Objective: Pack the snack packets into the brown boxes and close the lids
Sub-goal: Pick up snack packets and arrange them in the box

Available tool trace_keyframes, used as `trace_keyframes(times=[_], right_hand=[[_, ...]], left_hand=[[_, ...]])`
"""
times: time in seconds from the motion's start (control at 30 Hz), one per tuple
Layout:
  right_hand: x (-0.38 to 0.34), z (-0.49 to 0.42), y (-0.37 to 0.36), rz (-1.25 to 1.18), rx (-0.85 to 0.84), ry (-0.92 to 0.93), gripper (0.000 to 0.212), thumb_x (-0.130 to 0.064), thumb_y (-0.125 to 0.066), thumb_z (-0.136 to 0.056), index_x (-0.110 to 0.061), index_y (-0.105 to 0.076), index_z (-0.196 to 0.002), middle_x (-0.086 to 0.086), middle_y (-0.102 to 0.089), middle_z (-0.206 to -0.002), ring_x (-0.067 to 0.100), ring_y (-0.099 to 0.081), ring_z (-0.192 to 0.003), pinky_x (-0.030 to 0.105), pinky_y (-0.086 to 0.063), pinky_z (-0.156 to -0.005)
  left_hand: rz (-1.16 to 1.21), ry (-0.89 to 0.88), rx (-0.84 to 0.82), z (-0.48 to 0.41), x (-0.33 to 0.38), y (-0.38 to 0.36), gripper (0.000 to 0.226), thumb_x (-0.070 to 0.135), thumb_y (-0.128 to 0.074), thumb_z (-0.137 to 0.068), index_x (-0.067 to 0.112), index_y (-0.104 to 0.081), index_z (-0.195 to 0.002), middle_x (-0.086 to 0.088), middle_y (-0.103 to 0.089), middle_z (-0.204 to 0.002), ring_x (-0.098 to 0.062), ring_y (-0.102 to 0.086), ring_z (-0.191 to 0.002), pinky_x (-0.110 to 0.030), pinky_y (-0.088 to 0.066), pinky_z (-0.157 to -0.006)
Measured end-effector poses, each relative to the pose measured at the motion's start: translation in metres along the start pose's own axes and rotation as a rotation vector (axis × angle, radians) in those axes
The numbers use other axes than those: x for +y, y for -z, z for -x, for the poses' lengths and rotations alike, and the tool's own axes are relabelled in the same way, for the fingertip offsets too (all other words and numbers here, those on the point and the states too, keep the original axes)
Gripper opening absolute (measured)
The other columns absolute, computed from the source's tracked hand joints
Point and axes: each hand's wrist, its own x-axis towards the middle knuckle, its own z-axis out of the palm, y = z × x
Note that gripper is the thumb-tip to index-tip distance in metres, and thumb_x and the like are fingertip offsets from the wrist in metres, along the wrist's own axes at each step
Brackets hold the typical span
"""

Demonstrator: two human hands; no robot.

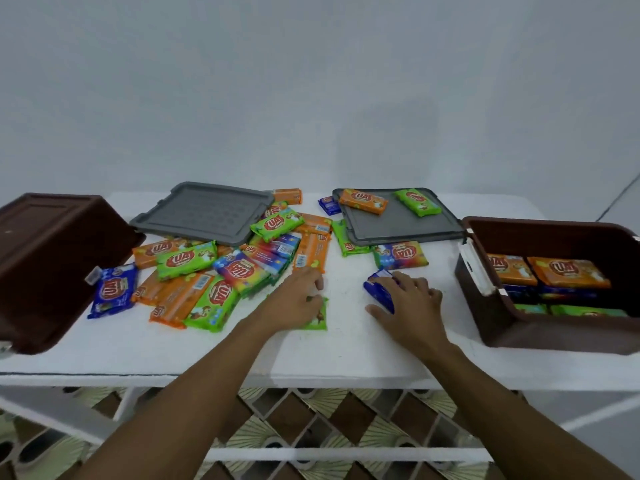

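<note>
Several orange, green, blue and rainbow snack packets [221,271] lie heaped on the white table [173,351] left of centre. My left hand [294,299] lies over a green packet [318,317], fingers curled on it. My right hand [408,306] grips a blue packet [379,291] on the table. At the right an open brown box [540,327] holds orange, blue and green packets. Another brown box [45,265] stands tilted at the left. Two grey lids [204,211] [398,223] lie at the back; the right one carries an orange and a green packet.
A rainbow packet [400,254] and a green one [346,237] lie by the right lid. The table's front edge runs just under my forearms, with a patterned floor [311,420] below. A plain wall stands behind the table.
</note>
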Motion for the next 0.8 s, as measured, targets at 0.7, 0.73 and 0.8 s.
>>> trace_keyframes(times=[0.7, 0.73, 0.8], right_hand=[[-0.002, -0.009, 0.018, -0.47, -0.151, -0.242, 0.046, -0.048, -0.059, -0.09, -0.024, -0.05, -0.129, 0.003, -0.061, -0.126, 0.015, -0.061, -0.094, 0.021, -0.051, -0.06], [-0.005, -0.011, 0.02, -0.429, -0.213, -0.237, 0.054, -0.05, -0.063, -0.087, -0.027, -0.046, -0.132, 0.003, -0.06, -0.127, 0.018, -0.061, -0.096, 0.024, -0.052, -0.061], [-0.013, -0.017, 0.024, -0.351, -0.322, -0.207, 0.059, -0.049, -0.067, -0.083, -0.025, -0.043, -0.132, 0.004, -0.059, -0.129, 0.023, -0.062, -0.104, 0.029, -0.055, -0.069]], left_hand=[[0.117, 0.169, -0.089, 0.021, -0.021, 0.007, 0.111, 0.042, -0.086, -0.067, 0.041, -0.013, -0.151, 0.019, -0.049, -0.134, -0.001, -0.049, -0.117, -0.014, -0.043, -0.091], [0.096, 0.172, -0.097, 0.02, -0.02, 0.009, 0.11, 0.039, -0.085, -0.069, 0.037, -0.013, -0.152, 0.018, -0.049, -0.134, -0.001, -0.049, -0.115, -0.01, -0.042, -0.088], [0.043, 0.162, -0.106, 0.017, -0.017, 0.011, 0.108, 0.039, -0.084, -0.071, 0.036, -0.013, -0.152, 0.015, -0.048, -0.135, -0.005, -0.048, -0.117, -0.015, -0.044, -0.093]])
